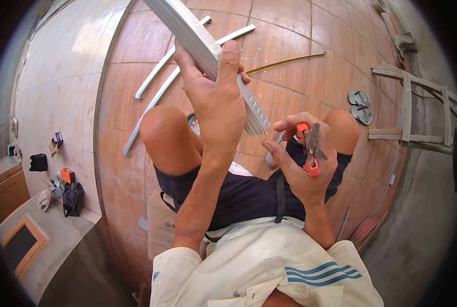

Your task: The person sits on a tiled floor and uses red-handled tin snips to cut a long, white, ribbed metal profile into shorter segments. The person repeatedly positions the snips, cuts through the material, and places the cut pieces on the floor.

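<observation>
My left hand [213, 107] grips a long silvery-white metal profile [190, 33], fingers wrapped around it; the profile slopes from the top left down to its end at centre, where its edge has a row of short slits. My right hand [307, 174] holds red-handled snips [311, 163] with metal blades, thumb and index finger raised near the profile's end. Small white bits [260, 96] lie scattered on the tiled floor [284, 30] beyond it.
Metal strips [154, 82] and a thin yellow strip [290, 62] lie beyond my knees. Flip-flops [360, 100] and a wooden frame [407, 107] are at right. At left, bags [73, 197] and a small orange box [67, 175] rest on paler tiles [60, 102].
</observation>
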